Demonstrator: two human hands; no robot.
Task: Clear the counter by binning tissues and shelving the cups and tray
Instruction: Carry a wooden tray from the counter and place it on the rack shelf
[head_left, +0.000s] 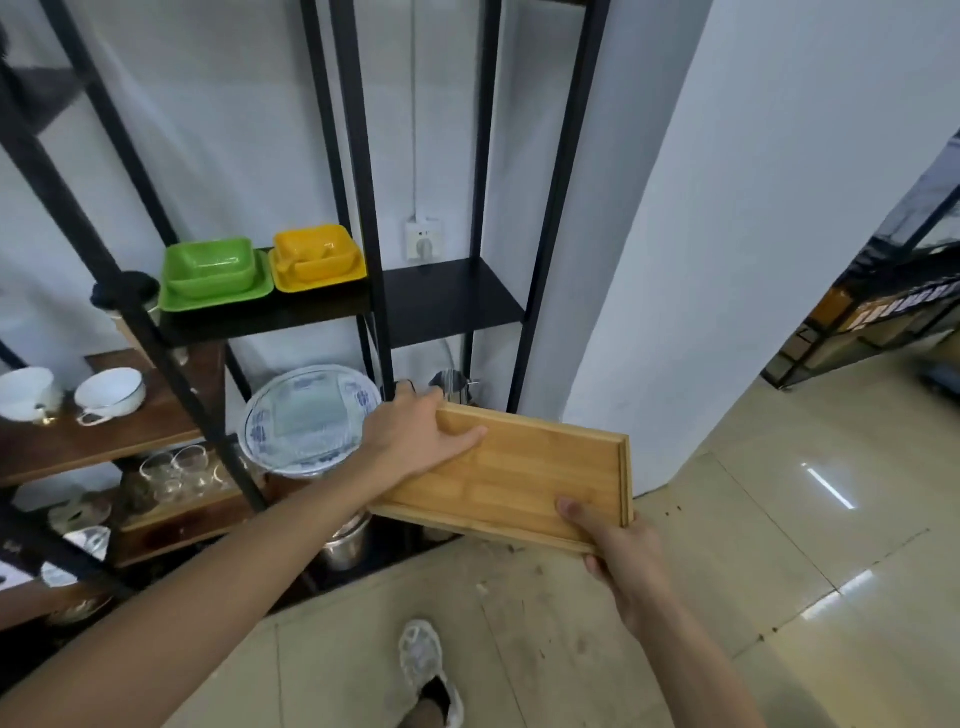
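A rectangular bamboo tray (524, 475) hangs in the air in front of a black metal shelf rack (363, 156), tilted with its right end nearer the floor. My left hand (415, 434) grips its far left edge, thumb under, fingers lying on top. My right hand (618, 551) holds the near right corner, thumb on the tray's surface. Two white cups (109, 392) stand on a wooden shelf at the left. The tray holds nothing.
A green dish (210, 273) and a yellow dish (317, 257) sit on a black shelf; the black shelf (452, 296) to their right is bare. Below are a blue-and-white plate (311, 415), glasses (176, 470), a steel pot (345, 543). A white pillar (727, 260) stands right.
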